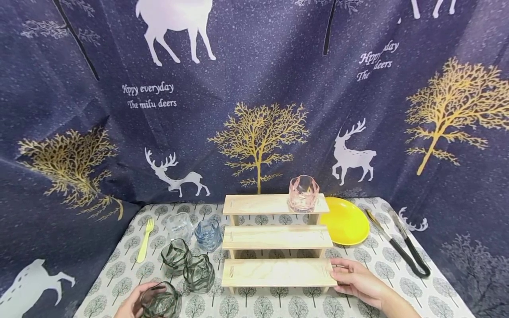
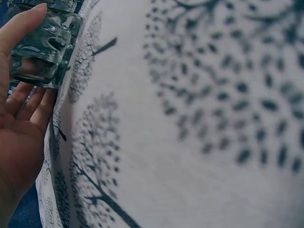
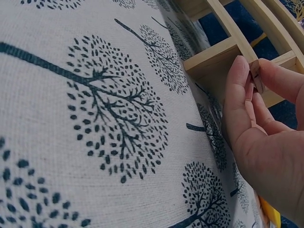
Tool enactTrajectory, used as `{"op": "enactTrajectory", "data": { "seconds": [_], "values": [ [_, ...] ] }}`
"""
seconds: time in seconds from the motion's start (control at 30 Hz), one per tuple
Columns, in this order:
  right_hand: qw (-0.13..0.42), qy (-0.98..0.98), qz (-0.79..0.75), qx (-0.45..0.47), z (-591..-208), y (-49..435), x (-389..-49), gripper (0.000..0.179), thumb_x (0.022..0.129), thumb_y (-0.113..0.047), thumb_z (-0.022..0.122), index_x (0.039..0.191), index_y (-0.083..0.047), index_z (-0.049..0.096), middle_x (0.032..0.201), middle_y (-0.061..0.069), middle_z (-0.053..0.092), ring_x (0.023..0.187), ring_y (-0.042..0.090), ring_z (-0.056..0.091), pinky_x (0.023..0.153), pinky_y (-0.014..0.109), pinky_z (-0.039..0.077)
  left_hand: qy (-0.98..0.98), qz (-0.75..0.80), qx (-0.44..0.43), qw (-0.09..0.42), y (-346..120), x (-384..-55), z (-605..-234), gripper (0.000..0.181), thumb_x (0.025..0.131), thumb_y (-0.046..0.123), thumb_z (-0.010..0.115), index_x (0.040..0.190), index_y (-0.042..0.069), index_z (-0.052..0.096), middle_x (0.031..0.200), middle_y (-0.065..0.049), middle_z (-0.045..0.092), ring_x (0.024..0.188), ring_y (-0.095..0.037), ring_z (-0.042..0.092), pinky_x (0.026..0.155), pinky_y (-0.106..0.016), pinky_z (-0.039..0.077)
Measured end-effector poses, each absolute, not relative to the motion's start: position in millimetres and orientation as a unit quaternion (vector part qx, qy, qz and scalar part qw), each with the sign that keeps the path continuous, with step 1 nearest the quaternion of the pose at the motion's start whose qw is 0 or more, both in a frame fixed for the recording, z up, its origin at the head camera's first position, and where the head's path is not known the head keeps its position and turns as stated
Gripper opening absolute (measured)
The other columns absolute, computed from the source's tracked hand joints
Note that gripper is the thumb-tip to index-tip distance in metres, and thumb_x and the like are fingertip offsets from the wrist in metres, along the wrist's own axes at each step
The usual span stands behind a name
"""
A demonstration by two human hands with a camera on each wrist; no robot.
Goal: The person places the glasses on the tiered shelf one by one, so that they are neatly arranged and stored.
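Note:
At the front left, my left hand (image 1: 132,303) holds a dark grey-green glass (image 1: 162,301) from its left side. The left wrist view has that glass (image 2: 40,50) between the thumb and the other fingers. My right hand (image 1: 359,280) grips the right end of the lowest step of a three-tier wooden display shelf (image 1: 278,273). In the right wrist view, thumb and fingers pinch the end of the board (image 3: 254,71). A pink glass (image 1: 303,193) stands on the top step, toward its right end.
Behind the held glass stand two more dark glasses (image 1: 199,274), a blue glass (image 1: 208,235) and a clear glass (image 1: 180,227). A yellow-green fork (image 1: 146,240) lies far left. Right of the shelf are a yellow plate (image 1: 345,223) and black-handled tongs (image 1: 405,251). A patterned curtain (image 1: 254,88) hangs behind.

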State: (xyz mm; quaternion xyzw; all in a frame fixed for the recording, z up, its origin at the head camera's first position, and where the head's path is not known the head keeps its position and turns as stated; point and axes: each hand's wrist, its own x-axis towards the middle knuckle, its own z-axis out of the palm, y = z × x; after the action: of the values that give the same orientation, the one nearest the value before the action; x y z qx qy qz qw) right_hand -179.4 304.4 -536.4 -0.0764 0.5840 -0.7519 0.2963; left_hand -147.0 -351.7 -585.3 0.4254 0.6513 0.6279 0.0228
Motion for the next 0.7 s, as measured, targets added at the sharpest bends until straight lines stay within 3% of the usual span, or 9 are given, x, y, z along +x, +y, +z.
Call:
{"op": "enactTrajectory", "data": {
  "seconds": [0.13,0.37,0.7],
  "values": [
    [0.302,0.577,-0.755,-0.08,-538,305,-180,0.045,0.108,-0.005,0.053,0.148,0.009,0.04,0.121,0.01,0.069,0.101,0.017,0.069,0.086,0.028,0.059,0.597,0.639,0.484,0.033,-356,-156,-598,0.049,0.104,-0.018,0.026,0.151,-0.019,0.012,0.161,-0.004,0.042,0.144,-0.014,0.044,0.114,-0.022,0.035],
    [0.298,0.581,-0.753,-0.081,-540,307,-182,0.049,0.107,-0.005,0.054,0.149,0.012,0.036,0.12,0.01,0.068,0.1,0.016,0.069,0.086,0.027,0.059,0.527,0.686,0.498,0.055,-358,-157,-607,0.06,0.105,-0.014,0.041,0.157,-0.01,0.013,0.161,-0.016,0.041,0.148,-0.022,0.04,0.116,-0.023,0.032],
    [0.31,0.563,-0.761,-0.089,-540,307,-182,0.041,0.108,-0.004,0.052,0.146,0.006,0.044,0.12,0.01,0.069,0.099,0.015,0.069,0.086,0.026,0.059,0.524,0.696,0.489,0.046,-355,-156,-605,0.055,0.105,-0.015,0.038,0.157,-0.008,0.019,0.16,-0.013,0.042,0.146,-0.021,0.043,0.116,-0.024,0.034]
  ]
}}
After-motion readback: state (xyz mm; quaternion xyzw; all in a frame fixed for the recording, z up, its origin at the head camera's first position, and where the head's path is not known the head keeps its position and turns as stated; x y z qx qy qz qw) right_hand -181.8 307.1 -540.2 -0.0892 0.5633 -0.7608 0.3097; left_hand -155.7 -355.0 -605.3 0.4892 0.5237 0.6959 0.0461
